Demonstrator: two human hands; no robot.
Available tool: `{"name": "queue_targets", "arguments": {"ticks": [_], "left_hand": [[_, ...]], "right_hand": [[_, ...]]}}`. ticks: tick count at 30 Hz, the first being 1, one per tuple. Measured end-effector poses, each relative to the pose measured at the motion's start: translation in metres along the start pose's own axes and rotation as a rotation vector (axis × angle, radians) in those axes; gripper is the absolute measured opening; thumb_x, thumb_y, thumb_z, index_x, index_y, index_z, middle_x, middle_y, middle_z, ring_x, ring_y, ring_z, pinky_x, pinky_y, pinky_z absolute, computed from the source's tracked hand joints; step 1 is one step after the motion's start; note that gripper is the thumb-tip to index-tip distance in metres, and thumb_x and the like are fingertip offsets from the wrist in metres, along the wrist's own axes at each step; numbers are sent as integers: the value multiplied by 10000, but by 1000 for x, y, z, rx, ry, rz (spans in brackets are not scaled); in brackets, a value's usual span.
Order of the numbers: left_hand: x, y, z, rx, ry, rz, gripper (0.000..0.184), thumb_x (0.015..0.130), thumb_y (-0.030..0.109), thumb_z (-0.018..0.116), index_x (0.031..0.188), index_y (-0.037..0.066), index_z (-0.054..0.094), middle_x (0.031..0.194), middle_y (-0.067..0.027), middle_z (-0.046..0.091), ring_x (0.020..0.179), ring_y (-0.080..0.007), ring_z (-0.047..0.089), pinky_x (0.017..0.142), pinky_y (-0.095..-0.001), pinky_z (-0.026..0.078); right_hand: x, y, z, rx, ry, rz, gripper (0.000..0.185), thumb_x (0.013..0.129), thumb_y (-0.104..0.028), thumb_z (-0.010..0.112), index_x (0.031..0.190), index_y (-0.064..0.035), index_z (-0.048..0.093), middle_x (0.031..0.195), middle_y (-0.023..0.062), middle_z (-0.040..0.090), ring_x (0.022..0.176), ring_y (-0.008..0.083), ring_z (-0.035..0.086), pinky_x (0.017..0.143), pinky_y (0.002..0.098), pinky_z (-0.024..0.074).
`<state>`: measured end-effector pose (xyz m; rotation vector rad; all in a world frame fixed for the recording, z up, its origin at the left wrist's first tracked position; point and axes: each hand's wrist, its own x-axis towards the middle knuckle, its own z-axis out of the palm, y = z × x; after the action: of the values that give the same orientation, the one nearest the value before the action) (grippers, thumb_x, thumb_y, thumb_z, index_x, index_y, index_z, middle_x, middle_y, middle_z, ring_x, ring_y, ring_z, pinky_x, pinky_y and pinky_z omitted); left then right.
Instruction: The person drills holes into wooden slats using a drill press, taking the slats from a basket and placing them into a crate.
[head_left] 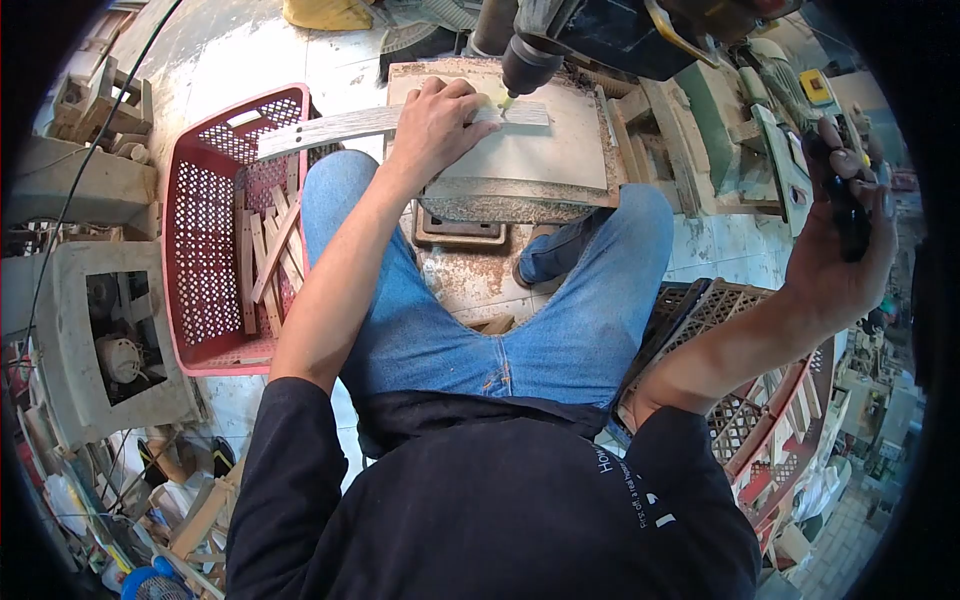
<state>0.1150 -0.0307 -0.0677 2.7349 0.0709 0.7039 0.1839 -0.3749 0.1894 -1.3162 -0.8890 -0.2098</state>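
Observation:
A pale wooden strip (345,129) lies across the flat board (540,165) of a drill press, its left end reaching out over a red basket. Two dark holes show near that end. My left hand (433,125) presses the strip down, fingers curled over it and thumb along its near edge. Just right of the thumb, the drill bit (506,103) hangs from the dark chuck (530,63) at the strip; whether it has entered the wood I cannot tell. Out at the right, my right hand (840,245) is closed around a black lever handle (850,215).
The red plastic basket (178,235) on the left holds several wooden strips (278,250). Another basket (745,450) with strips stands by my right side. Sawdust covers the floor between my feet. The drill press head (610,35) overhangs the board, and a motor (785,75) stands at the right.

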Motion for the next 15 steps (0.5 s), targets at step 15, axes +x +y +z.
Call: {"name": "queue_targets", "arguments": {"ticks": [15], "left_hand": [[1, -1, 0, -7, 1, -3, 422, 825, 452, 773, 1133, 164, 757, 1081, 1, 676, 1053, -248, 582, 913, -403, 504]], "right_hand": [[-24, 10, 12, -180, 6, -82, 402, 1053, -220, 378, 1157, 42, 665, 1192, 237, 678, 1275, 399, 588, 1109, 525, 462]]}}
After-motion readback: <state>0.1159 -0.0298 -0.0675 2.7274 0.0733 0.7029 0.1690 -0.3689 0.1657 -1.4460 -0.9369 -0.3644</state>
